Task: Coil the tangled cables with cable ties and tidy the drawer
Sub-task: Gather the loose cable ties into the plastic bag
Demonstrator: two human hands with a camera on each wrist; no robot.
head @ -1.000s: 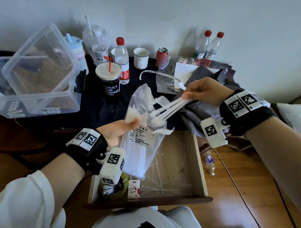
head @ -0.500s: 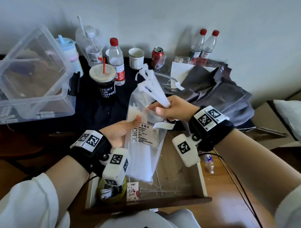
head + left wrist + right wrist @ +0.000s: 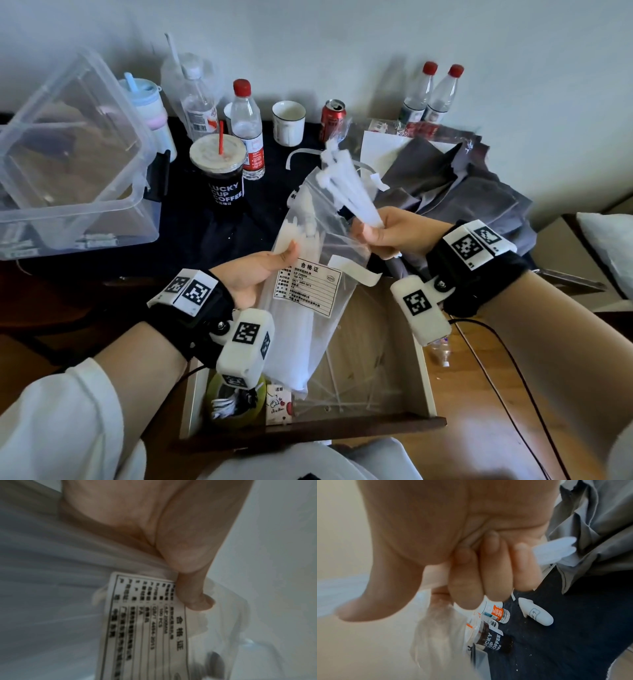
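My left hand [image 3: 270, 263] grips a clear plastic bag [image 3: 305, 329] of white cable ties with a printed label [image 3: 306, 289], held upright over the open wooden drawer [image 3: 423, 370]. In the left wrist view the thumb [image 3: 192, 595] presses on the bag [image 3: 51, 601] beside the label [image 3: 147, 628]. My right hand [image 3: 383, 233] grips a bundle of white cable ties [image 3: 346, 185] at their lower ends, heads pointing up and left, next to the bag's open mouth. The right wrist view shows curled fingers [image 3: 494, 568] round the cable ties [image 3: 556, 550]. Several loose ties [image 3: 356, 401] lie in the drawer.
Behind stands a dark cloth-covered table with a coffee cup [image 3: 221, 171], water bottles [image 3: 247, 126], a mug [image 3: 288, 123], a red can [image 3: 333, 118], a clear storage box [image 3: 68, 164] at left and grey cloth [image 3: 455, 192] at right. A green round item [image 3: 236, 401] sits in the drawer's left corner.
My right hand swung in from the right toward the bag and turned the bundle of ties upright, heads up. The left hand kept its hold on the bag.
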